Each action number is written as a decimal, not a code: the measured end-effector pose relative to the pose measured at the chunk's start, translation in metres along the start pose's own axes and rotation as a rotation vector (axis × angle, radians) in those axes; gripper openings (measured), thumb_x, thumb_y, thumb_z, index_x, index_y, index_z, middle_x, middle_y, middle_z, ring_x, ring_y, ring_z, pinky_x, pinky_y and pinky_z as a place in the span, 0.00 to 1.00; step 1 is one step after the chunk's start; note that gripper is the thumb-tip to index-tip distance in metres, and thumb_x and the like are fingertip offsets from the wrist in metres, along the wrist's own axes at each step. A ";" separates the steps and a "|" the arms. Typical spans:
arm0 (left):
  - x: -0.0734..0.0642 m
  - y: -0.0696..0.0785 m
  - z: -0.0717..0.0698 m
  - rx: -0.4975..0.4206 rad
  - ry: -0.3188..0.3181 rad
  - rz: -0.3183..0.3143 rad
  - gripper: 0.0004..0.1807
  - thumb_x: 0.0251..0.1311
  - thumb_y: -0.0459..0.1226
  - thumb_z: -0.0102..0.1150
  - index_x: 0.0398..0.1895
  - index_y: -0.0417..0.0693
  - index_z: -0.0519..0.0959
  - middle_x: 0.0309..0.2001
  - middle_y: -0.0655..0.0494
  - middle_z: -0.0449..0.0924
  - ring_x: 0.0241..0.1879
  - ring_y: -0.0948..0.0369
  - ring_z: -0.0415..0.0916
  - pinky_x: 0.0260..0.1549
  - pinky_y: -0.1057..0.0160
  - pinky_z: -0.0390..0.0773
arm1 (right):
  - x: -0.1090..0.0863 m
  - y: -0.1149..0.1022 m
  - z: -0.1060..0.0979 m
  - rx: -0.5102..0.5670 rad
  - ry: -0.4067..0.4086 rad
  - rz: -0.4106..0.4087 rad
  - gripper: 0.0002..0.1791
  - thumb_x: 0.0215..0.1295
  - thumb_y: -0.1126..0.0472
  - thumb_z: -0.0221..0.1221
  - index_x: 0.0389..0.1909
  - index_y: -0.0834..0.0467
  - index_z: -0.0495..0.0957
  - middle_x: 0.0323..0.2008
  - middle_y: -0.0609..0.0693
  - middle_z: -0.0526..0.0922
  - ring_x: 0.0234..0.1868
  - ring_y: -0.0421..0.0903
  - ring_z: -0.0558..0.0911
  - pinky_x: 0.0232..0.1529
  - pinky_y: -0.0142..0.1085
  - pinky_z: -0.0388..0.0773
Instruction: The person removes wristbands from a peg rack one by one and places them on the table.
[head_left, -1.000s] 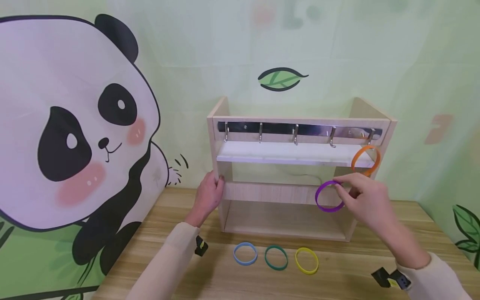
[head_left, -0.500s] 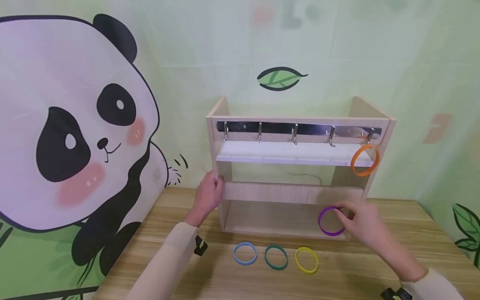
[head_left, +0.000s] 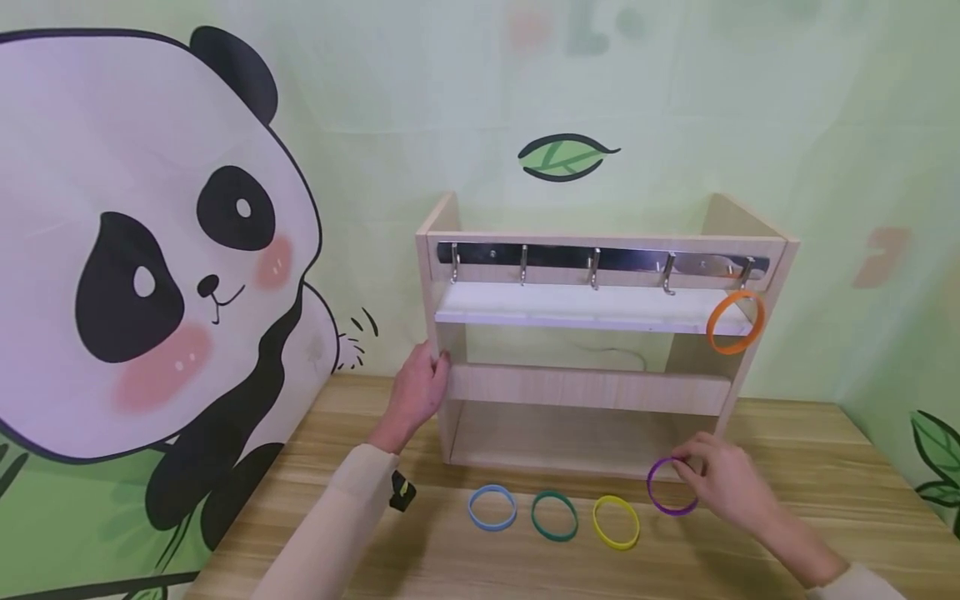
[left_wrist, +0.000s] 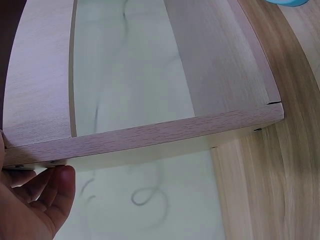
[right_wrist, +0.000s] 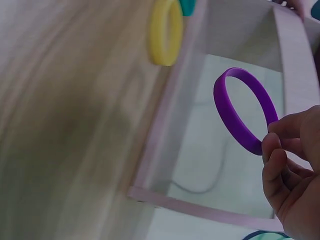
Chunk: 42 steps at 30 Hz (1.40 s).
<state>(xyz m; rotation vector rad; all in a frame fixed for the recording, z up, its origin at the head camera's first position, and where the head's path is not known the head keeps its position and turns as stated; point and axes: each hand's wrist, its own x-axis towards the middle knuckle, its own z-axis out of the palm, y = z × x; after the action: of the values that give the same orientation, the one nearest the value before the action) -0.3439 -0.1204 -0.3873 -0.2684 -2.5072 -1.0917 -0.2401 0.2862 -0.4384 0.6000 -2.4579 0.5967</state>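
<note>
My right hand (head_left: 723, 482) pinches a purple silicone wristband (right_wrist: 229, 112) between thumb and fingers, in front of the shelf's lower right corner, low over the table. My left hand (head_left: 418, 385) grips the left side panel of a small wooden shelf (head_left: 585, 387); the left wrist view shows fingertips (left_wrist: 64, 175) curled against the panel's outer face. An orange wristband (head_left: 757, 325) hangs from the rightmost hook of the metal hook rail (head_left: 562, 257). On the table lie a yellow wristband (head_left: 621, 546), a green wristband (head_left: 558, 538) and a blue wristband (head_left: 491, 527), in a row left of the purple one.
The wooden table (head_left: 810, 467) extends to both sides of the shelf. Several bare hooks line the rail above a white shelf board (head_left: 570, 304). Behind stands a pale green wall cloth (head_left: 405, 125) with a panda print (head_left: 112, 250) on the left.
My right hand has moved down with the purple wristband, from beside the hanging orange one to near the table in front of the shelf. The left hand has stayed on the side panel.
</note>
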 end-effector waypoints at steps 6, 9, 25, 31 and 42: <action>0.000 0.000 0.000 0.010 0.007 0.006 0.20 0.71 0.45 0.38 0.54 0.43 0.72 0.50 0.43 0.72 0.43 0.50 0.73 0.40 0.48 0.77 | -0.011 0.014 0.014 -0.002 -0.045 -0.017 0.07 0.45 0.72 0.68 0.26 0.59 0.82 0.26 0.44 0.77 0.22 0.35 0.73 0.19 0.26 0.70; 0.000 -0.001 0.000 0.011 0.009 0.008 0.20 0.71 0.45 0.38 0.54 0.43 0.72 0.49 0.43 0.72 0.43 0.50 0.73 0.39 0.49 0.77 | -0.016 0.019 0.019 -0.011 -0.072 -0.045 0.08 0.44 0.72 0.68 0.25 0.58 0.82 0.25 0.42 0.77 0.24 0.39 0.76 0.22 0.28 0.73; 0.000 -0.004 0.000 0.013 0.007 0.005 0.20 0.71 0.45 0.37 0.55 0.44 0.71 0.47 0.45 0.72 0.42 0.52 0.73 0.38 0.50 0.78 | -0.023 0.043 0.029 0.022 -0.305 0.000 0.06 0.48 0.67 0.67 0.26 0.54 0.83 0.25 0.37 0.77 0.27 0.38 0.77 0.29 0.33 0.76; -0.001 -0.002 0.000 0.002 0.012 0.025 0.20 0.71 0.45 0.37 0.54 0.42 0.72 0.46 0.44 0.73 0.42 0.51 0.73 0.37 0.51 0.78 | -0.025 0.050 0.033 0.050 -0.359 0.000 0.05 0.49 0.67 0.67 0.26 0.54 0.82 0.24 0.37 0.78 0.27 0.38 0.77 0.29 0.33 0.77; -0.002 -0.002 0.001 0.011 0.006 0.005 0.21 0.71 0.46 0.37 0.58 0.45 0.70 0.48 0.45 0.72 0.43 0.52 0.73 0.38 0.51 0.79 | -0.023 0.056 0.040 0.071 -0.411 -0.015 0.04 0.50 0.66 0.66 0.27 0.54 0.83 0.25 0.39 0.80 0.27 0.37 0.78 0.31 0.35 0.77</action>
<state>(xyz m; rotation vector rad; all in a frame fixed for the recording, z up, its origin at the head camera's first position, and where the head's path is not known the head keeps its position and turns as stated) -0.3432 -0.1215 -0.3899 -0.2678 -2.5052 -1.0749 -0.2672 0.3167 -0.4986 0.8394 -2.8179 0.6055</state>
